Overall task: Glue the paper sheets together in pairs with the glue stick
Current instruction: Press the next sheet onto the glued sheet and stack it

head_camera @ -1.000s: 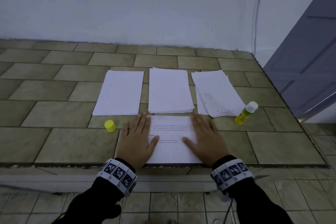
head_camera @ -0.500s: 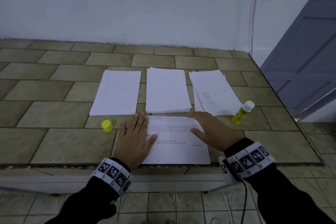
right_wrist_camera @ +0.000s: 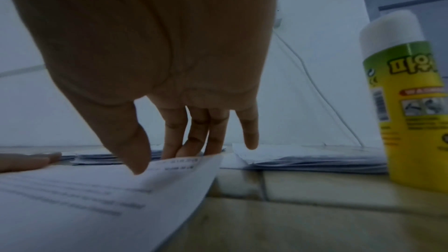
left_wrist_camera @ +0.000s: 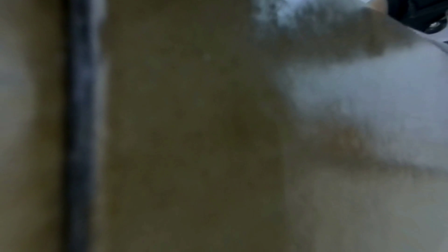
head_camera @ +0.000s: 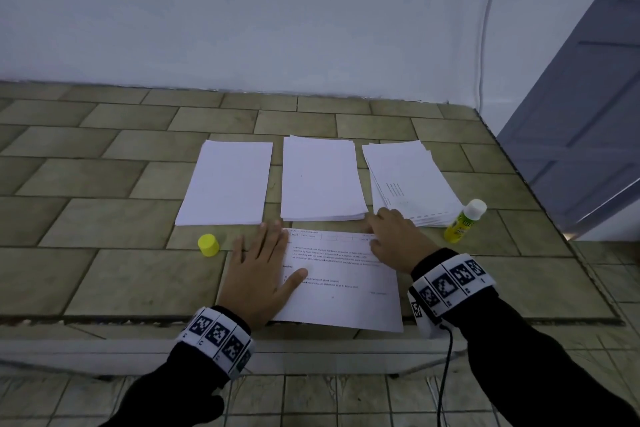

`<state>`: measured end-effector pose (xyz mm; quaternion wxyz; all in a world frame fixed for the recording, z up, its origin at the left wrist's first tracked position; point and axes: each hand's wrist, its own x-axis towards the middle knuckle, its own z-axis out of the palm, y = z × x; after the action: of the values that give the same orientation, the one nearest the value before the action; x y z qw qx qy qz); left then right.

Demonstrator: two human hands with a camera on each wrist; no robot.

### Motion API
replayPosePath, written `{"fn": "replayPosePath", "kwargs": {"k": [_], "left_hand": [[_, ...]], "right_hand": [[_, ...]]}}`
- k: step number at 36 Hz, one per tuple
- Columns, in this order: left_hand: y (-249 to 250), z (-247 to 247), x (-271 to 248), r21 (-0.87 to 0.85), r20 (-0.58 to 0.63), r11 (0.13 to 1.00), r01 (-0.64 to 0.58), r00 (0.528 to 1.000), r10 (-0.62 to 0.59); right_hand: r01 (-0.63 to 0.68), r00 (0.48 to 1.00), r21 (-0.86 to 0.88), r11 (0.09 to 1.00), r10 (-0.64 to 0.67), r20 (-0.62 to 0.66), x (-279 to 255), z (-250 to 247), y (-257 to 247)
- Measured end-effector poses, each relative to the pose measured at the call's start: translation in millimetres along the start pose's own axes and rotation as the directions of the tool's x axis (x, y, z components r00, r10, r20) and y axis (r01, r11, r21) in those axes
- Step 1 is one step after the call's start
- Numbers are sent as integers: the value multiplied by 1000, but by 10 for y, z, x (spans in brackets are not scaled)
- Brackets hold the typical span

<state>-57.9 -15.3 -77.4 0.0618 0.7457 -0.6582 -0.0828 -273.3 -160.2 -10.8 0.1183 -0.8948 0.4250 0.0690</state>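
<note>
A printed sheet lies near the tiled counter's front edge. My left hand presses flat on its left part with straight fingers. My right hand is at the sheet's far right corner. In the right wrist view the thumb lies on top of the raised corner of the printed sheet and the fingers reach behind its edge, pinching it. The uncapped glue stick stands to the right, untouched. Its yellow cap sits left of my left hand. The left wrist view is dark and blurred.
Three paper stacks lie in a row behind the sheet: left, middle and a fanned right stack. The counter's front edge runs just under my wrists. A grey door stands at the right.
My right hand slid from lying flat on the sheet's right half up to its far right corner and lifted it. The left hand stayed pressed in place.
</note>
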Motion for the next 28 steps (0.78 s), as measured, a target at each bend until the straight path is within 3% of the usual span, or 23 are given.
{"fn": "replayPosePath", "kwargs": {"k": [5,9,16,22,28], "left_hand": [[-7,14,0,-10,-32,1000,-17,999,16],[-11,2,-16,-7,-41,1000,-16,999,16],[2,-17,-32,-24,-45,1000,-16,999,15],[2,-16,-33,-29,-54,999,-13,998,11],[-11,-2,-23,-27,-46,1000,-13,999,12]], "right_hand": [[-16,1000,253,967,9,28,-22,-186,61],[-5,997,326,945,28,-67,-14,-424,162],[-67,922,577,814,271,-277,231,-635,330],[-132,880,801,584,441,-177,534,-409,225],[-187,891,761,621,433,-135,718,-206,98]]}}
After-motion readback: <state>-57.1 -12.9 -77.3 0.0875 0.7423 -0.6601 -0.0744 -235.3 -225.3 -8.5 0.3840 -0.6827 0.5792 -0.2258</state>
